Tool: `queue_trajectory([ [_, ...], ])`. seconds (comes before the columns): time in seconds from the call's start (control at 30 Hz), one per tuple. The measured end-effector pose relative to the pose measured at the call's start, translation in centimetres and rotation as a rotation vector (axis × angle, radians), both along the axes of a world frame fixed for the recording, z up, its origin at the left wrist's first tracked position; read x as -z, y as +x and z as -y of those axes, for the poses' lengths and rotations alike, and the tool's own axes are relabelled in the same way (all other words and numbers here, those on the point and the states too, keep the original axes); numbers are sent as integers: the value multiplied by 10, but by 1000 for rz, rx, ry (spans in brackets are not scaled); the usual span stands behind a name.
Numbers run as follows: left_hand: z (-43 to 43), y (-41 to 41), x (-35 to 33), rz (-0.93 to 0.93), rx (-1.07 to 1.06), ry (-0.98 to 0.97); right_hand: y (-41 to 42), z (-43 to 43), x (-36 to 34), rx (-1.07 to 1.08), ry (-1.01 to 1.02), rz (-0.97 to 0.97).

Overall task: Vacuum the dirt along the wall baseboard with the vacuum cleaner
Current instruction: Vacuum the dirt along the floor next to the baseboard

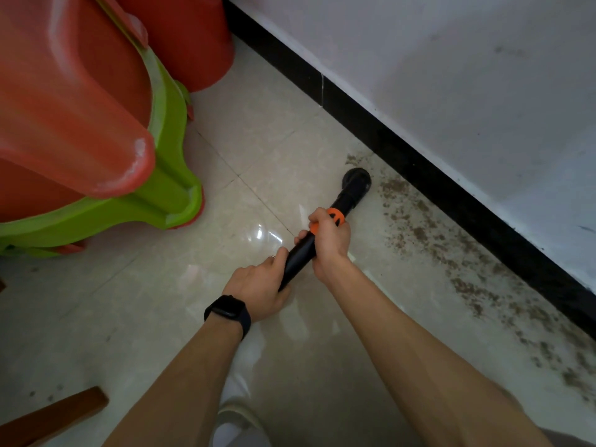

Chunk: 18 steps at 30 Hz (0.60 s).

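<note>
Right hand (pixel 329 241) wraps the black tube of the vacuum cleaner (pixel 299 257) just behind its orange collar (pixel 335 216), fingers curled round it. Left hand (pixel 260 286), with a dark wristband (pixel 227 313) on that wrist, grips the tube's near end, thumb on top. Two-handed hold looks meant for steering: the forward hand aims, the rear hand sets the angle.

Tube slants away from the person toward the wall (pixel 451 75). Nozzle (pixel 356 182) sits low at the floor (pixel 258 146), just short of the black baseboard (pixel 419 162), at the far end of the dirt (pixel 451 250). Can't tell if the nozzle mouth actually touches the tile.

Dirt lies as a brown speckled band hugging the floor's edge under the baseboard, running from the nozzle back toward the near right corner of view. Almost all of it looks uncollected, so likely early in the job; a pull back along the edge would cover it.

Room: open tile between the arms and the baseboard, nothing lying in the band. Stacked red and green plastic stools (pixel 96 140) stand to the left, well apart from the nozzle, but they close off the floor further along that wall. Wooden piece (pixel 54 417) at the near left, out of the way. Risk: nozzle knocking the baseboard, or riding wide and missing the grit tight against it.
</note>
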<state>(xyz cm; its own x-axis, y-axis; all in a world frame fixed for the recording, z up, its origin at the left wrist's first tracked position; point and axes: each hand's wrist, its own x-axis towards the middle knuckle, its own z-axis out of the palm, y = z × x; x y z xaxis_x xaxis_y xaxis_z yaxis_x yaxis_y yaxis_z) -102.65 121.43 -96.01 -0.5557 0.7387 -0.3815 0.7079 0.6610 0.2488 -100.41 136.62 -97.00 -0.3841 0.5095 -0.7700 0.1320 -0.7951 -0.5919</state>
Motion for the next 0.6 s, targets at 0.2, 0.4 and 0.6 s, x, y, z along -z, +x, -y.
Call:
queue_trajectory([
  [0.2,-3,9,6,29,21,-2,13,-3,8,21,12,-4],
  [0.4,1,-3,1,23,-107,14,-19,1,1,-103,26,-24],
  [0.6,-4,-9,-3,3,-132,11,-27,-3,-2,-137,23,-37],
])
